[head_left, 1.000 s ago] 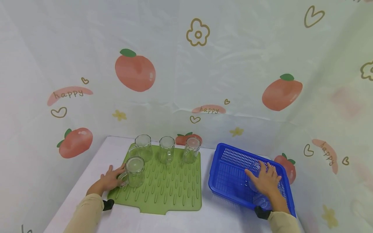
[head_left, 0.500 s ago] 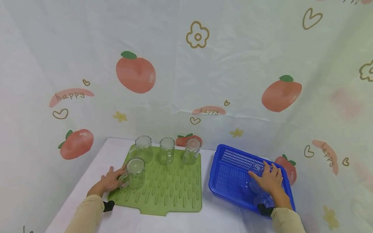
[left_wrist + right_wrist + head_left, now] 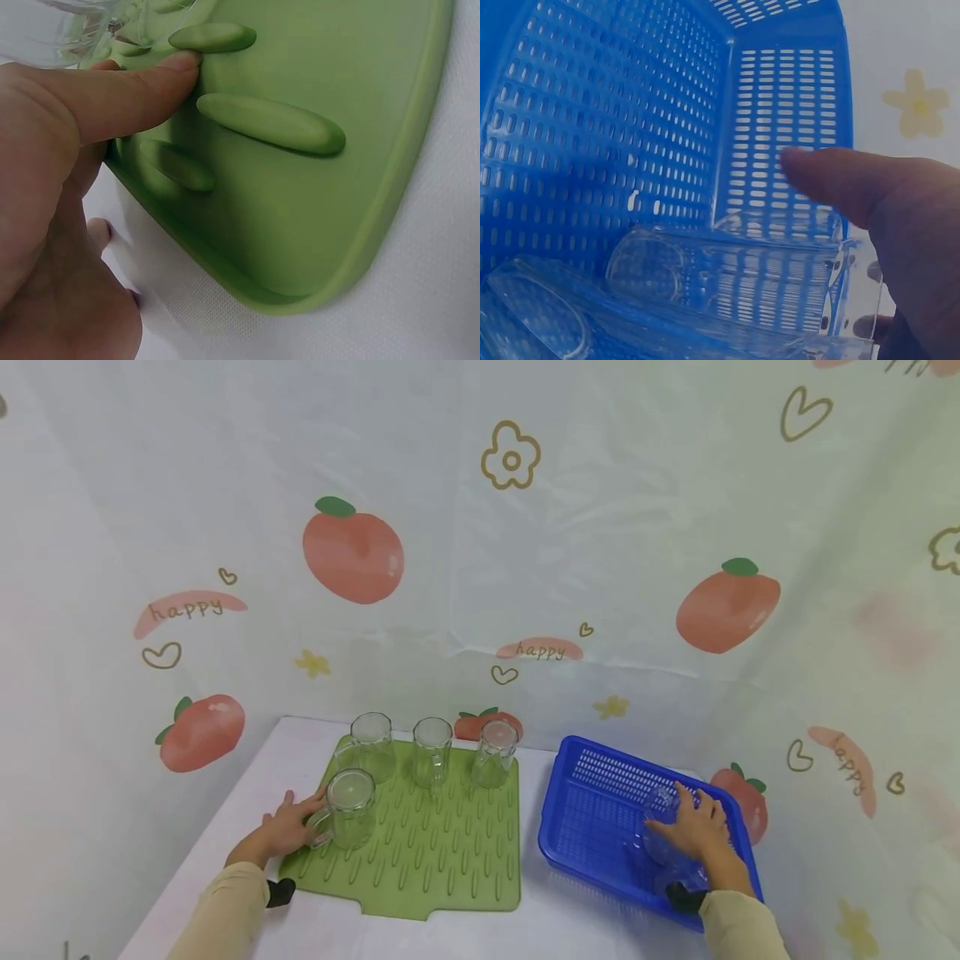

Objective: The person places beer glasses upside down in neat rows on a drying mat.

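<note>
My left hand [image 3: 288, 827] rests at the left edge of the green drying mat [image 3: 442, 868]. In the left wrist view its thumb [image 3: 142, 94] presses on the ribbed top, and other fingertips lie past the edge. Just right of this hand stands an upside-down glass mug [image 3: 351, 814], handle toward the hand. My right hand [image 3: 697, 827] is inside the blue basket [image 3: 592, 872], spread over a glass mug [image 3: 727, 277] lying on its side. The thumb is straight, held above the mug; fingertips show near its end. A second mug [image 3: 547, 315] lies beside it.
Along the back of the mat stand three more upturned glass mugs: one at left [image 3: 372, 752], one in the middle [image 3: 432, 756] and one at right [image 3: 495, 756]. A printed cloth [image 3: 450, 568] hangs behind the white table [image 3: 465, 939].
My right hand has moved a little right and lower over the mugs in the basket, its thumb and fingers nearer one of them. The left hand stays at the mat's edge.
</note>
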`<state>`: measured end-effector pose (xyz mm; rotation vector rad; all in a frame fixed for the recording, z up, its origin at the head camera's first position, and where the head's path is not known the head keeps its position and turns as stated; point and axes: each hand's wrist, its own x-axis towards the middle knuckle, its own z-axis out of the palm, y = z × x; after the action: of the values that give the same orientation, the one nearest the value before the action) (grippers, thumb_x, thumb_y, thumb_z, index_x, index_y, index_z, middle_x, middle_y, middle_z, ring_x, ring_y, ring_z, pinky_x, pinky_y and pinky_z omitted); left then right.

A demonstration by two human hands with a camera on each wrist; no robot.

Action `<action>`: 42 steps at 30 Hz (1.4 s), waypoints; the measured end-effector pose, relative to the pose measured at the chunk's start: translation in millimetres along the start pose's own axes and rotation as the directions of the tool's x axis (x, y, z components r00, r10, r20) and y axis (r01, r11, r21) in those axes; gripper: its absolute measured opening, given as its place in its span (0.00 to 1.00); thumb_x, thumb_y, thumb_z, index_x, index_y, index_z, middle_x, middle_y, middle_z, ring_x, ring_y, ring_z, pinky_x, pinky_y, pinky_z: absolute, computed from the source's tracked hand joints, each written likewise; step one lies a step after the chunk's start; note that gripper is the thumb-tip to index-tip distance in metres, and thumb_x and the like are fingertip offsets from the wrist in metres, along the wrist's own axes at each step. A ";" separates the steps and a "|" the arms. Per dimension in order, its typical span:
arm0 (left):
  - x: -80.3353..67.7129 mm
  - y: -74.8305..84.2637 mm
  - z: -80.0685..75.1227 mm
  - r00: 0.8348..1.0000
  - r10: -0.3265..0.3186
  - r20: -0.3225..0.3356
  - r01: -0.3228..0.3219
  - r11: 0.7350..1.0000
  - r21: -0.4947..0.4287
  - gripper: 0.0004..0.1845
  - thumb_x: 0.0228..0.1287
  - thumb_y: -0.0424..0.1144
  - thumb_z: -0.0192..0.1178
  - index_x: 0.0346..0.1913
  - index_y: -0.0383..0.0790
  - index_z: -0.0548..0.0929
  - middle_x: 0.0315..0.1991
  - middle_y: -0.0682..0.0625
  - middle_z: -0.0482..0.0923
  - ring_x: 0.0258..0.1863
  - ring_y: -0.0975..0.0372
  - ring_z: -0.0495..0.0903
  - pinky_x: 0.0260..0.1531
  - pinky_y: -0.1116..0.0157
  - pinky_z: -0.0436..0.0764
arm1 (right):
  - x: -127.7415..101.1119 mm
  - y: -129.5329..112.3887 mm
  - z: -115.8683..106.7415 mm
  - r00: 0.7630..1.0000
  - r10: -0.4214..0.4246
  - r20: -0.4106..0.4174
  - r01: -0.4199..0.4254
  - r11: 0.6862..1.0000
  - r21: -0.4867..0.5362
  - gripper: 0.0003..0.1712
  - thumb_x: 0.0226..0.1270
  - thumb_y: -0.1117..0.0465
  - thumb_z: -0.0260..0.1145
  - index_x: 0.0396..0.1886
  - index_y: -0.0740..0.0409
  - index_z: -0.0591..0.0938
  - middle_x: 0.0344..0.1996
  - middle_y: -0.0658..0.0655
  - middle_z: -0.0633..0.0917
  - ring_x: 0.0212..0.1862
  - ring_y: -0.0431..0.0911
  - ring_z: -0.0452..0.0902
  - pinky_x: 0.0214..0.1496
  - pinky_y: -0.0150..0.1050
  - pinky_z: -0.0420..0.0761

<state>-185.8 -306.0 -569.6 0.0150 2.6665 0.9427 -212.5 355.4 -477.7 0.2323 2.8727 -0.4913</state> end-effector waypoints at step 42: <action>4.2 -5.0 2.1 1.000 0.000 0.001 0.000 1.000 -0.028 0.38 0.62 0.33 0.58 0.77 0.34 0.64 0.81 0.34 0.47 0.77 0.27 0.28 0.65 0.21 0.27 | -7.5 -15.3 -9.9 0.994 -0.099 -0.036 0.098 0.995 -0.023 0.42 0.63 0.60 0.73 0.73 0.62 0.65 0.68 0.84 0.56 0.67 0.85 0.50 0.62 0.84 0.59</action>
<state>-188.7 -308.1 -575.4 0.0087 2.6517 0.9792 -210.0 343.7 -462.0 0.0979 2.9347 -0.4781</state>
